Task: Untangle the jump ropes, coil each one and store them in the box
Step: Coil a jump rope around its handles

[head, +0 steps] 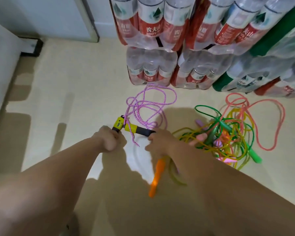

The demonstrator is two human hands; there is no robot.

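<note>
Left hand (109, 139) and right hand (158, 141) each tight around 1 yellow-black handle (138, 129); rope tangle (223, 133) alongside, bottle packs (152, 68) beyond.

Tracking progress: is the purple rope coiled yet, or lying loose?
Loose, not coiled: the purple rope sprawls in uneven loops on the floor; the left hand and right hand grip its handles.

The blurred orange handle's (156, 178) upper end hides beneath the right hand (160, 142); bottled-water packs (152, 23) overrun the top edge.
</note>
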